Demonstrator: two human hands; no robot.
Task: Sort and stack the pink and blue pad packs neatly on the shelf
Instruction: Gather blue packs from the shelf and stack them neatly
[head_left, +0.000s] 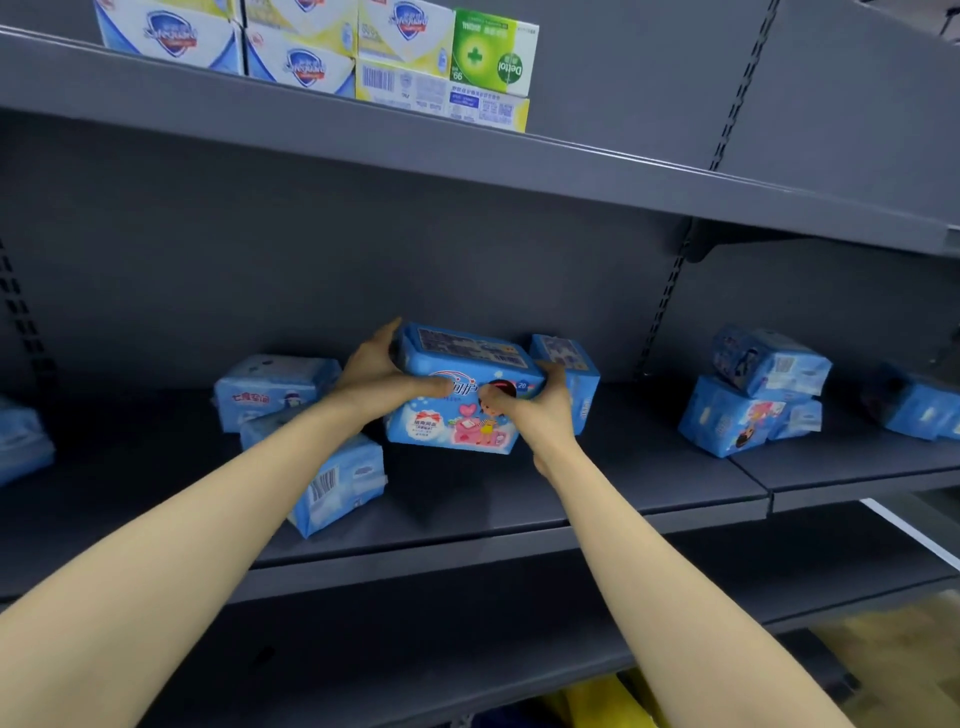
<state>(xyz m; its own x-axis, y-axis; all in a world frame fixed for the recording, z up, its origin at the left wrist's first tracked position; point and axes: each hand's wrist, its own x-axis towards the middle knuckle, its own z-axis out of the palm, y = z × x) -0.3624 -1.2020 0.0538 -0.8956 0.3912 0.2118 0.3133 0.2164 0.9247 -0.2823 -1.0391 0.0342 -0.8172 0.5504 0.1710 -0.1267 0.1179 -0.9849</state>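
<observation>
Blue pad pack (457, 415) with pink picture, middle of the grey shelf (623, 483), gripped at both ends: left hand (376, 371) with fingers curled round the left end, thumb across the front; right hand (543, 408) likewise clasped round the right end. Underside hidden; resting or lifted, unclear. Second blue pack (569, 358) just behind, half covered by the right hand. Two blue packs (270, 384) at left, the lower partly behind the left forearm. Loose pile of blue packs (748, 400) well apart at right. Further packs (919, 405) at far right, blurred. Another pack (21, 447) at far left, cut off. Soap boxes (311, 52) on the upper shelf (467, 150), tops cut off.
</observation>
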